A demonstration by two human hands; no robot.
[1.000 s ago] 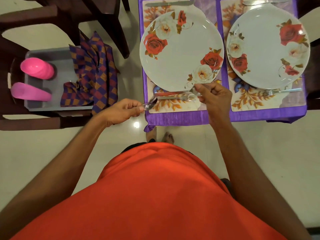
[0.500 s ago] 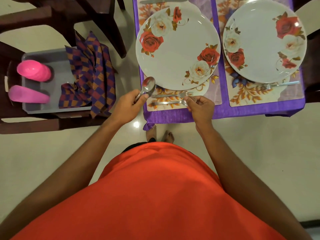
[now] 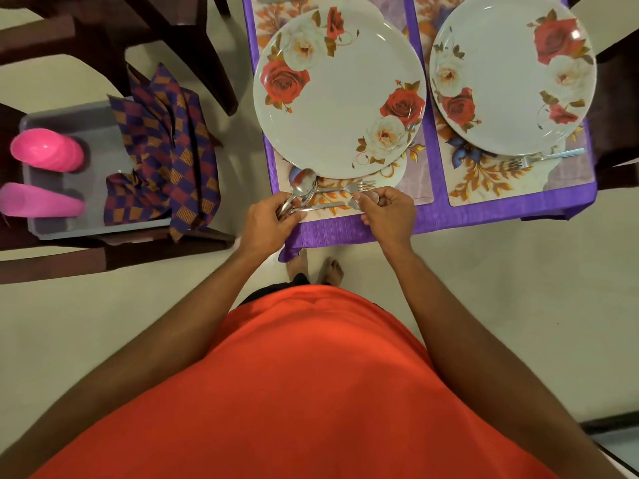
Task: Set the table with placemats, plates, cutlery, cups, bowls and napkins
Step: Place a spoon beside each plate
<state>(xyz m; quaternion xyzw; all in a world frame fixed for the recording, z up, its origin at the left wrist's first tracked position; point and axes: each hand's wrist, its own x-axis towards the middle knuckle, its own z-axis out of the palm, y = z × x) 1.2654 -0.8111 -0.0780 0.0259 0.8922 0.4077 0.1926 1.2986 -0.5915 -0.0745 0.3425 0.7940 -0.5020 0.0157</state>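
Steel spoon [image 3: 325, 207] lies on the floral placemat [image 3: 418, 183] at centre frame. Its long axis runs left to right, parallel to the near edge of the purple tablecloth [image 3: 345, 233]. It sits just below the fork [image 3: 345, 188], which lies on the same axis, tines to the right, beside the lower rim of the rose-pattern plate [image 3: 339, 98].

The right hand [image 3: 389, 210] is at the spoon's right end. Its thumb and forefinger pinch what appears to be the bowl, with the remaining fingers curled, the palm down and the wrist low over the cloth.

The left hand [image 3: 268, 224] is at the spoon's handle end. Its fingers are clenched around the handles of the spare spoons [image 3: 304, 184], whose bowls point up towards the plate rim. Whether this hand touches the laid spoon cannot be told.

Judgement: the right hand controls placement. The next action is release, with the spoon kept parallel to the fork.
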